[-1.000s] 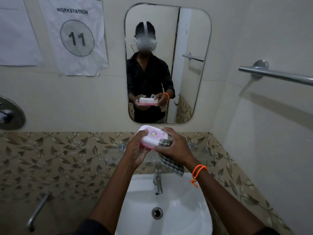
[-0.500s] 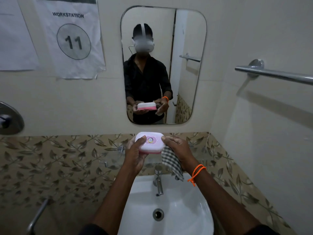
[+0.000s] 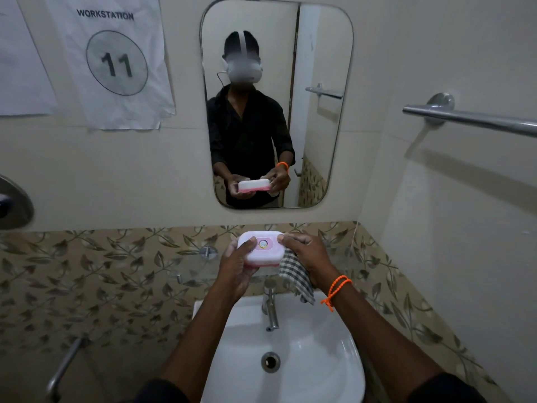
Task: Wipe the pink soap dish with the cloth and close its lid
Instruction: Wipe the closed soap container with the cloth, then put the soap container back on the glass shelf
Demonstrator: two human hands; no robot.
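Observation:
The pink soap dish [image 3: 263, 251] is held level above the tap, its pale lid down on the pink base and a round sticker on top. My left hand [image 3: 236, 267] grips its left end, thumb on the lid. My right hand [image 3: 306, 253] holds its right end with fingertips on the lid, and the checked cloth [image 3: 296, 276] hangs from under that palm. The mirror shows the same hold from the front.
A white basin [image 3: 316, 362] with a chrome tap [image 3: 270, 306] lies below my hands. A glass shelf [image 3: 203, 274] runs along the leaf-patterned tiles. A mirror [image 3: 325, 68] hangs ahead, a towel rail [image 3: 470, 119] on the right wall, a metal pipe [image 3: 62, 370] at lower left.
The dish has gone from tilted to level, with the lid flat on the base. Both hands have moved slightly down and forward with it; the cloth stays under my right hand.

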